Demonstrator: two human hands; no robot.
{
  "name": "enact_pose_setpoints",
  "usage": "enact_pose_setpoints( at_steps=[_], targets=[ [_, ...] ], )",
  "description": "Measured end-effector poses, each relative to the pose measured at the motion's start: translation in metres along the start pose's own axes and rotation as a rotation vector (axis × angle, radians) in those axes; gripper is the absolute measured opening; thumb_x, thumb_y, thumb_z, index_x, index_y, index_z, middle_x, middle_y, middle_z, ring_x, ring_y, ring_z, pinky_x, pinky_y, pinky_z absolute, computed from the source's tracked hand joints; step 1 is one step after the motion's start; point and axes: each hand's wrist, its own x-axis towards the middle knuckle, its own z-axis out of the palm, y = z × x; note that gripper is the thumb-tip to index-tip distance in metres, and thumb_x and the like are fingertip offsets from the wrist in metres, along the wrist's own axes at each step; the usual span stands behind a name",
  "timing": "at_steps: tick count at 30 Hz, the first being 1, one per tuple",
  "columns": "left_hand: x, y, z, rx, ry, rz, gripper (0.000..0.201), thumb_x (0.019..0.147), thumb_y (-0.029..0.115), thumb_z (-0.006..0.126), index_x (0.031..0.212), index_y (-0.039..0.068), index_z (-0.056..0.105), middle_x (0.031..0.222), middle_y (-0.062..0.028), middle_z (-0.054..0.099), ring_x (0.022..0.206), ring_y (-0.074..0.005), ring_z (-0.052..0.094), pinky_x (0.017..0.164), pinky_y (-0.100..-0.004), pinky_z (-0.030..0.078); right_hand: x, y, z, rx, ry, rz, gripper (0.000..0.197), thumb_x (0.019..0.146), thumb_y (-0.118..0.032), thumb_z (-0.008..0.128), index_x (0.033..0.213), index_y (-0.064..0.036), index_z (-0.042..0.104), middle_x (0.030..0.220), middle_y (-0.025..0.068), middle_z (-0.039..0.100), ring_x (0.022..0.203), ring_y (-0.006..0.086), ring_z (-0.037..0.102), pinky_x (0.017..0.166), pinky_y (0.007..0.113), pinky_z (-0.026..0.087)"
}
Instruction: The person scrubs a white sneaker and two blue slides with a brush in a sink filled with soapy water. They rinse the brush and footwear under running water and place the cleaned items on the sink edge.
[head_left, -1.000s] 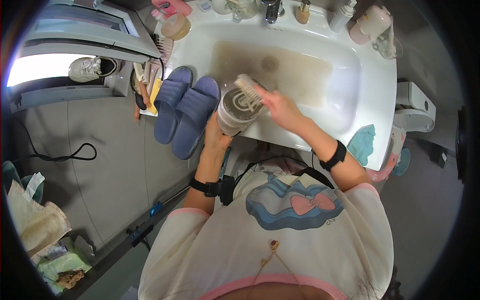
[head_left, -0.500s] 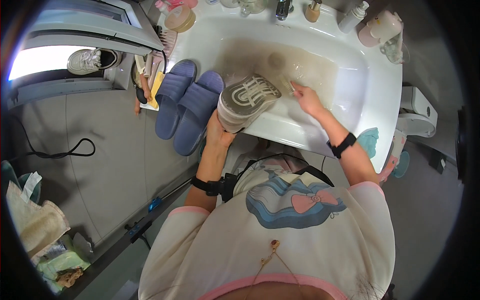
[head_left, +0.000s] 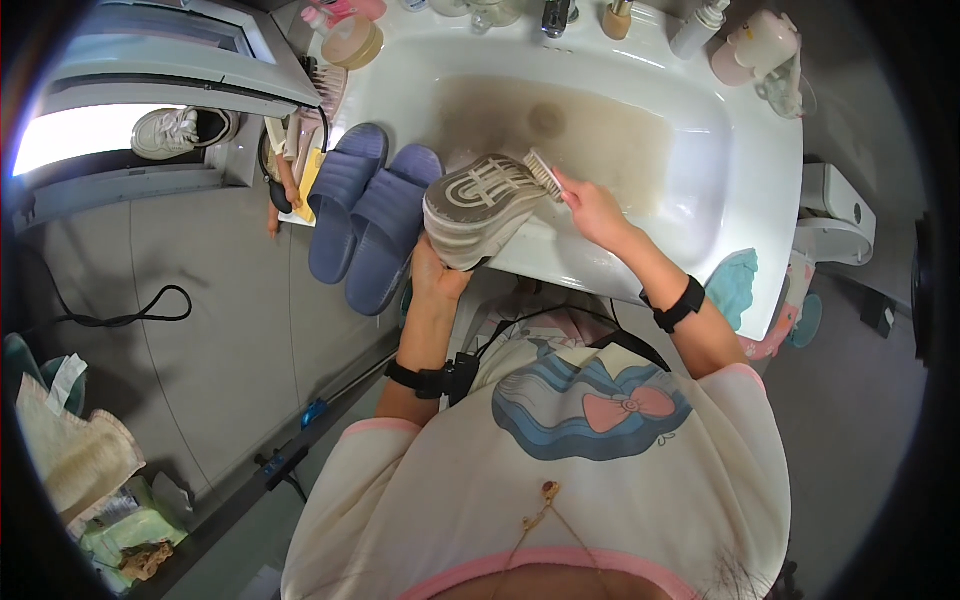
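Note:
My left hand (head_left: 437, 272) grips a white shoe (head_left: 482, 205) over the near left edge of the sink, its brown and white patterned sole turned up. Its fingers are partly hidden beneath the shoe. In my right hand (head_left: 595, 212) is a small scrubbing brush (head_left: 543, 174), with pale bristles up against the toe end of the shoe. Murky brown water stands in the white sink (head_left: 700, 170) behind them. A pair of blue slippers (head_left: 385, 230) rests at the sink's left edge, close to my left hand.
A second white shoe (head_left: 180, 132) sits on the window ledge at the left. Bottles, including a white pump bottle (head_left: 699, 30), line the sink's back rim near the faucet (head_left: 556, 18). A teal cloth (head_left: 733, 288) lies on the front right rim.
My right hand has moved left, bringing the brush from just beside the shoe to its toe end. The shoe has tilted and shifted slightly left in my left hand.

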Motion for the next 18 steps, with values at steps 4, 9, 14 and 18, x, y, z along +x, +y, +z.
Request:
enact_pose_setpoints(
  at_steps=[4, 9, 14, 18],
  targets=[
    [-0.005, 0.001, -0.001, 0.041, -0.019, 0.028, 0.039, 0.096, 0.021, 0.031, 0.125, 0.001, 0.045, 0.129, -0.0187, 0.047, 0.118, -0.0339, 0.046, 0.099, -0.0512, 0.038, -0.025, -0.086, -0.016, 0.002, -0.071, -0.196, 0.046, 0.086, -0.01, 0.049, 0.131, -0.0185, 0.045, 0.07, 0.0217, 0.053, 0.068, 0.0359, 0.055, 0.064, 0.042, 0.044],
    [-0.008, 0.0, 0.004, 0.059, 0.01, 0.003, 0.038, 0.096, 0.02, 0.029, 0.124, 0.0, 0.045, 0.127, -0.0177, 0.048, 0.116, -0.032, 0.049, 0.098, -0.0484, 0.041, -0.008, -0.051, -0.01, -0.186, -0.073, -0.079, 0.05, 0.084, -0.006, 0.049, 0.132, -0.0167, 0.044, 0.074, 0.0196, 0.057, 0.072, 0.0359, 0.055, 0.066, 0.044, 0.044],
    [-0.007, -0.005, 0.001, 0.147, 0.031, 0.024, 0.037, 0.096, 0.019, 0.029, 0.123, 0.0, 0.046, 0.126, -0.0163, 0.049, 0.115, -0.0297, 0.05, 0.097, -0.0456, 0.042, 0.031, 0.048, -0.026, -0.516, -0.067, -0.019, 0.051, 0.079, -0.005, 0.047, 0.129, -0.0129, 0.046, 0.094, 0.016, 0.063, 0.084, 0.0334, 0.062, 0.074, 0.043, 0.05],
    [-0.011, -0.002, -0.009, 0.082, -0.014, 0.008, 0.036, 0.095, 0.019, 0.031, 0.121, 0.0, 0.049, 0.123, -0.0163, 0.052, 0.112, -0.0302, 0.052, 0.094, -0.0478, 0.044, 0.053, 0.048, -0.051, -0.702, 0.107, 0.384, 0.049, 0.083, -0.008, 0.044, 0.132, -0.0138, 0.042, 0.102, 0.0159, 0.062, 0.091, 0.0322, 0.06, 0.08, 0.042, 0.048]
  ],
)
